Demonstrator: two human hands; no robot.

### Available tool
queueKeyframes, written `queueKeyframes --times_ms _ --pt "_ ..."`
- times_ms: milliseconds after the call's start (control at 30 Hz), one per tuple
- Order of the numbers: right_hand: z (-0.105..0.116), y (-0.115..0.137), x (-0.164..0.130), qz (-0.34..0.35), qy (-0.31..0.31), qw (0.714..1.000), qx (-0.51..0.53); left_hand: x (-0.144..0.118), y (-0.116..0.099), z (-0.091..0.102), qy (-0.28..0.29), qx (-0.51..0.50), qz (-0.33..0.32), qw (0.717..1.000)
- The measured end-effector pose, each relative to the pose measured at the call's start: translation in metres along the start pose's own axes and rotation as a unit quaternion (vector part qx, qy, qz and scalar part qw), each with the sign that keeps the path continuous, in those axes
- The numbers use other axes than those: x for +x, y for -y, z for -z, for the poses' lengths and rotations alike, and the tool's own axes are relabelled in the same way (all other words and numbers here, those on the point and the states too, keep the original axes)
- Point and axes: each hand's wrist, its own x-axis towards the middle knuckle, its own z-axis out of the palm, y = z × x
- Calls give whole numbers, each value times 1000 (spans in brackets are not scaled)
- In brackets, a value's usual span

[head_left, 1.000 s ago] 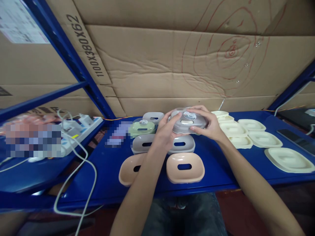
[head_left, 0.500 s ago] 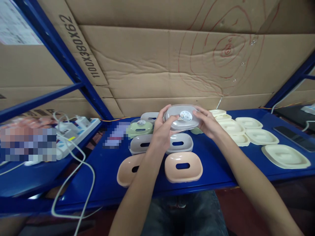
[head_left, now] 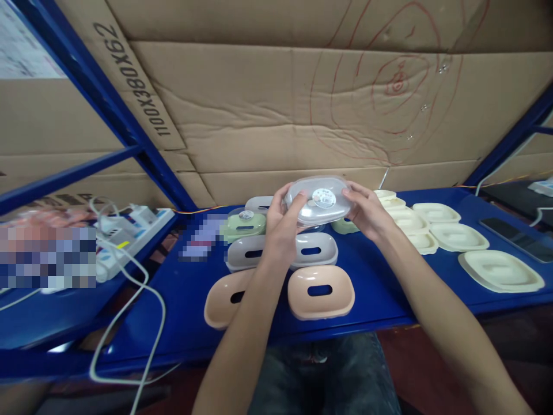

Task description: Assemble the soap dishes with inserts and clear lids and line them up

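Observation:
A pale grey, see-through soap box [head_left: 318, 214] with a round white label on its top is held up above the blue table. My left hand [head_left: 283, 227] grips its left end, the thumb lying on top. My right hand [head_left: 368, 212] closes round its right end, thumb near the label. Below are grey soap dishes [head_left: 329, 258] with oval slots, and nearer the front edge two peach ones [head_left: 322, 308], the left one partly behind my left forearm. A green soap box [head_left: 242, 227] with a clear labelled lid sits left of my left hand. Another green piece [head_left: 344, 226] shows beneath my right hand.
Several cream dish-shaped pieces [head_left: 501, 279] lie on the right of the blue table [head_left: 384, 294], beside a dark phone [head_left: 521, 239]. At the left are power strips [head_left: 114, 253] and a looping white cable [head_left: 163, 311]. A cardboard wall [head_left: 242, 104] closes off the back.
Both hands have raised the soap box slightly and tilted it a little, exposing more of the green piece under the right hand. The dishes on the table stay in place.

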Motion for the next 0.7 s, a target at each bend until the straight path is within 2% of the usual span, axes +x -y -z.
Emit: queueKeyframes --times_ms 100,267,367,433,567,700 --pt "16 4 12 40 -70 996 36 -1 -4 0 -11 -17 15 1000" --pt "69 10 40 112 -214 967 83 0 -11 4 -35 -29 -4 999" --pt "97 4 52 101 -275 954 59 3 -8 8 -35 -18 -34 999" --pt "108 -3 61 81 -286 955 18 5 -4 10 -33 -16 -44 998" --pt "110 -14 81 61 -270 958 -67 9 0 14 -23 -14 -47 999" --pt "95 -14 92 42 -305 950 -47 11 -1 15 -32 -8 -39 999"
